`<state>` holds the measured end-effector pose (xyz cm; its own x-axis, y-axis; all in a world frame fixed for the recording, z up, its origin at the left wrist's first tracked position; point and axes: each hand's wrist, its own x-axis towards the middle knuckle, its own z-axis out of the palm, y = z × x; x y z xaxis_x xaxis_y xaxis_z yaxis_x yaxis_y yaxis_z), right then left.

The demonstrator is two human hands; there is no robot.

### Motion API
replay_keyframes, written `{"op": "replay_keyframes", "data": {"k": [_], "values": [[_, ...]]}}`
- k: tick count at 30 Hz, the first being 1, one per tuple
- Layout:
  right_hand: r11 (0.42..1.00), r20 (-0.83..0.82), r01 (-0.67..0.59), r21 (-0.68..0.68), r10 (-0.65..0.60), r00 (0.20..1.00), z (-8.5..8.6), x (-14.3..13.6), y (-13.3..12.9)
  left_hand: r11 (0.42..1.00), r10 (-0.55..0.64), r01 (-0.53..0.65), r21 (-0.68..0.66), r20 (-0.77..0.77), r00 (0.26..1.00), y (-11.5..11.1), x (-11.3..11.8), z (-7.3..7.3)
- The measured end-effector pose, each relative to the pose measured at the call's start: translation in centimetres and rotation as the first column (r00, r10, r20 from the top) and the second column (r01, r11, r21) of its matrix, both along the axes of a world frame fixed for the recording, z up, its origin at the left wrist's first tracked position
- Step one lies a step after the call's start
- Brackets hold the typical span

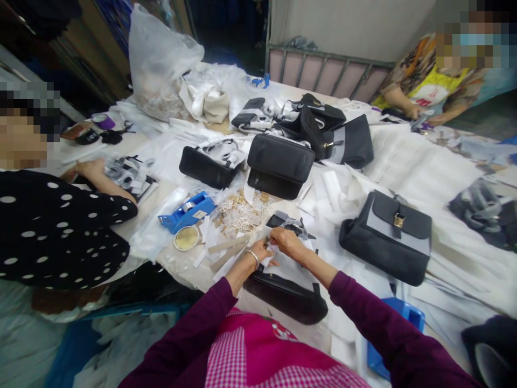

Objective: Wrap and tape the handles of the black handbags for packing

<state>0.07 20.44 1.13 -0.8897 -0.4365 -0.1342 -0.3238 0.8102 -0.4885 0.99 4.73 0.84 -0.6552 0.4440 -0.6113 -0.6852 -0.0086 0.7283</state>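
Note:
A black handbag [291,299] lies on its back at the table's front edge, right before me, with white paper over its upper side. Above that bag my left hand [260,252], with a bracelet at the wrist, is closed in a pinch. My right hand [287,242] meets it there, its fingers pressed together at the same spot. What both pinch is small and mostly hidden by the fingers. Just beyond the hands are wrapped grey straps [293,223]. Strung tags [242,215] form a pile to the left.
A blue tape dispenser [188,213] stands left, beside a small round tin [186,237]. Several black bags [280,159] crowd the middle; another, grey and black [388,237], sits right. A second blue dispenser [396,328] is near my right arm. Co-workers' hands are at left and far right.

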Motion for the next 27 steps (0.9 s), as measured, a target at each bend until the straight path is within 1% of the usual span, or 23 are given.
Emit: {"op": "replay_keyframes", "data": {"k": [3, 6, 9, 13, 17, 21, 24, 27], "values": [[1.0, 0.049, -0.009, 0.006, 0.008, 0.999, 0.0, -0.5, 0.2, 1.0, 0.007, -0.007, 0.002, -0.046, 0.999, 1.0, -0.3, 0.1], [0.999, 0.108, -0.034, 0.011, 0.033, 0.994, 0.2, -1.2, 0.2, 1.0, 0.029, -0.03, -0.007, -0.106, 0.994, 1.2, -0.4, -0.2], [0.998, 0.166, -0.059, 0.024, 0.054, 0.985, 0.7, -2.0, 0.1, 0.998, 0.041, -0.046, -0.032, -0.155, 0.987, 0.9, -0.2, -1.1], [0.994, 0.259, -0.097, 0.059, 0.079, 0.963, 1.4, -3.8, -0.3, 0.993, 0.033, -0.054, -0.107, -0.195, 0.98, 0.9, 0.0, -2.8], [0.983, 0.4, -0.17, 0.074, 0.127, 0.908, 1.9, -5.7, -0.8, 0.983, 0.007, -0.047, -0.179, -0.22, 0.976, 1.4, 0.0, -4.1], [0.968, 0.52, -0.24, 0.076, 0.167, 0.838, 2.3, -6.7, -1.3, 0.982, -0.021, -0.025, -0.189, -0.238, 0.971, 1.4, -0.2, -4.7], [0.958, 0.528, -0.269, 0.104, 0.176, 0.831, 2.5, -7.0, -1.9, 0.982, -0.027, -0.018, -0.187, -0.239, 0.971, 1.4, -0.3, -4.8], [0.943, 0.47, -0.28, 0.178, 0.168, 0.867, 2.5, -6.8, -2.6, 0.982, -0.02, -0.022, -0.187, -0.223, 0.975, 1.5, -0.4, -4.7]]}}
